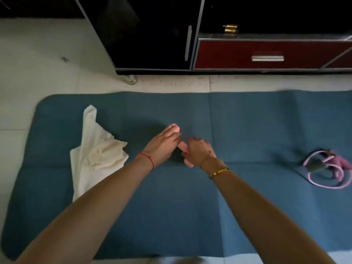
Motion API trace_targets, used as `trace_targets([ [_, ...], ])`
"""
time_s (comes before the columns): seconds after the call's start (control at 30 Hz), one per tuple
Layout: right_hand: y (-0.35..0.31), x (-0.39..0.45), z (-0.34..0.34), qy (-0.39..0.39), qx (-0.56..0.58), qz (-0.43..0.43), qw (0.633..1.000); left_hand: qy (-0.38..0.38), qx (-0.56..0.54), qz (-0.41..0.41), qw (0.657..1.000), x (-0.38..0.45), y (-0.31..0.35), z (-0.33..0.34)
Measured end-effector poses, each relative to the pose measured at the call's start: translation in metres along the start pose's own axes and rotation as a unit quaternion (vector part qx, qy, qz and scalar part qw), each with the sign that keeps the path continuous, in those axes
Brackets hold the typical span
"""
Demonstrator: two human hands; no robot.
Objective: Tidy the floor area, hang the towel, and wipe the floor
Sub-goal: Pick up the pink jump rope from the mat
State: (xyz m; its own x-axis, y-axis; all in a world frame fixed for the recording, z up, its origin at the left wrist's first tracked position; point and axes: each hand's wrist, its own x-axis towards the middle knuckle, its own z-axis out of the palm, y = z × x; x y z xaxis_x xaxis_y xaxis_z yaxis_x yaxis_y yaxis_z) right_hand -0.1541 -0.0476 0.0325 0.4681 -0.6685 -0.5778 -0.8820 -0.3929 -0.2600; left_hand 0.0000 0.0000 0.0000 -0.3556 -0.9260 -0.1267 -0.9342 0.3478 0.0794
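The light here is dim and flat, and my view is soft all over, with nothing truly crisp. The blue mat (247,130) reads dark and muted, brightest along its far edge where the pale floor tiles (38,54) catch more light. Beyond the mat, the black cabinet (142,35) is nearly swallowed in darkness, with faint sheen on its metal handle. My left hand (163,147) throws a soft shadow on the mat just beyond it. At the mat's right end the pink cord (327,170) smears with blur. The mat's straight edges bow from wide-angle distortion, strongest at its left corners.
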Motion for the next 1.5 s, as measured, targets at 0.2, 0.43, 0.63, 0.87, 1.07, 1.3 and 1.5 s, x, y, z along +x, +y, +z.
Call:
trace_targets([
  [0.2,-0.001,0.015,0.015,-0.009,-0.061,-0.029,0.998,0.048,0.069,0.033,0.996,0.018,-0.002,0.016],
  [0.43,0.000,0.025,0.034,0.035,-0.020,0.022,0.999,-0.021,0.121,0.019,0.992,0.026,0.003,0.023],
  [0.63,-0.004,-0.026,0.014,0.074,-0.044,-0.074,0.993,-0.010,0.029,-0.017,0.999,-0.019,0.032,-0.022],
  [0.87,-0.047,-0.140,-0.100,0.114,-0.043,-0.123,0.985,-0.009,-0.023,-0.067,0.997,-0.067,0.062,-0.196],
  [1.07,-0.095,-0.268,-0.226,0.138,-0.064,-0.188,0.970,-0.022,-0.061,-0.120,0.991,-0.116,0.094,-0.368],
  [1.3,-0.142,-0.412,-0.352,0.168,-0.112,-0.228,0.952,-0.023,-0.099,-0.176,0.979,-0.177,0.144,-0.559],
  [1.5,-0.171,-0.513,-0.415,0.159,-0.137,-0.248,0.946,-0.011,-0.113,-0.207,0.972,-0.224,0.192,-0.667],
])
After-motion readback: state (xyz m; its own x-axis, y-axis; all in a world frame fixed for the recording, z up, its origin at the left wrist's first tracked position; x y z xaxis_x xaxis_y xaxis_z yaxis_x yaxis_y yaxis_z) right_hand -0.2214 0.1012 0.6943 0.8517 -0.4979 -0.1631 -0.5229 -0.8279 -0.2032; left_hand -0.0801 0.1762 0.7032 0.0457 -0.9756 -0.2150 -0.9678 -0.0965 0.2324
